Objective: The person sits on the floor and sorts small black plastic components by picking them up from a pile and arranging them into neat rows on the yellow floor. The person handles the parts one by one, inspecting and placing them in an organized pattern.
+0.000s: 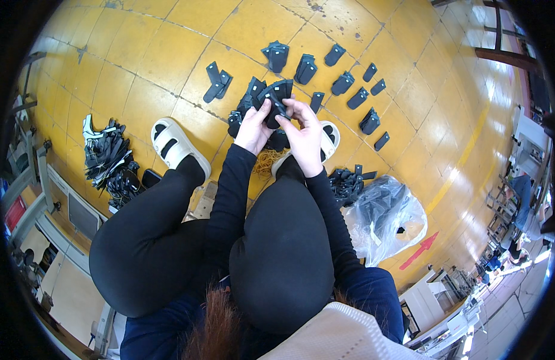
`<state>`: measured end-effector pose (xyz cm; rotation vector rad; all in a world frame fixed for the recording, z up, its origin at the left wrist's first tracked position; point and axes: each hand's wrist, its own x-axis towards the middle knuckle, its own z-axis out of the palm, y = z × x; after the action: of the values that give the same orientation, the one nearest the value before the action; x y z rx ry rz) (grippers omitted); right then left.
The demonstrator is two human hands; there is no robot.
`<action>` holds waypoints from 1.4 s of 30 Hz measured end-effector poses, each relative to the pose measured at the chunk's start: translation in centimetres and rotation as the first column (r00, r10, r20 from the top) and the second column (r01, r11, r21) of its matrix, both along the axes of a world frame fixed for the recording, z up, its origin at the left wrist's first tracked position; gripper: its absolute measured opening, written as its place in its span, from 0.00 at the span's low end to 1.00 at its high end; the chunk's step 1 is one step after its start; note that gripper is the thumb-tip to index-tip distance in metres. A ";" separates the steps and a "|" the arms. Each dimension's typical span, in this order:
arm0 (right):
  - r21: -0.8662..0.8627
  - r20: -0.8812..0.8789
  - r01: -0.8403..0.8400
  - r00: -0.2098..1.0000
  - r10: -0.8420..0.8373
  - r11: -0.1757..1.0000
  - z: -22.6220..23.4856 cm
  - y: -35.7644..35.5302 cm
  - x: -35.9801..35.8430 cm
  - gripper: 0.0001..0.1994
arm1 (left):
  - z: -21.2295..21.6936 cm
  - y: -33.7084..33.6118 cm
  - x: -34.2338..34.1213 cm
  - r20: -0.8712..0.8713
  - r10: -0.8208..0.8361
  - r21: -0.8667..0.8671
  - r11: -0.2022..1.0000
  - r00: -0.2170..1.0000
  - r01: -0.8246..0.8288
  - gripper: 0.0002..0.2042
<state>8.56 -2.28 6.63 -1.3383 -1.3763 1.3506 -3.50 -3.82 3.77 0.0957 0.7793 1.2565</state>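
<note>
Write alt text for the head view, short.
Seen from above, a seated person's left hand and right hand grip a stack of flat black pieces over a yellow tiled floor. More black bundles lie ahead, and a clear plastic bag of them sits to the right.

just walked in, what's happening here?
A seated person holds a fanned stack of flat black cut pieces in both hands, left hand and right hand, over a yellow tiled floor. More small black bundles lie spread on the floor ahead. A clear plastic bag of black pieces sits on the person's right, a loose black pile on the left, and tan rubber bands between the white sandals.
</note>
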 end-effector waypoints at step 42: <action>0.042 0.718 0.055 0.693 -0.069 0.998 -7.6 -2.4 13.1 0.15 | -0.1 -0.3 -0.6 -0.057 -0.114 -0.068 0.992 0.992 0.110 0.24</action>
<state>21.67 -4.68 -0.94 -2.0080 -1.8085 0.7544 -4.13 -4.10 3.68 0.1237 0.8551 1.1250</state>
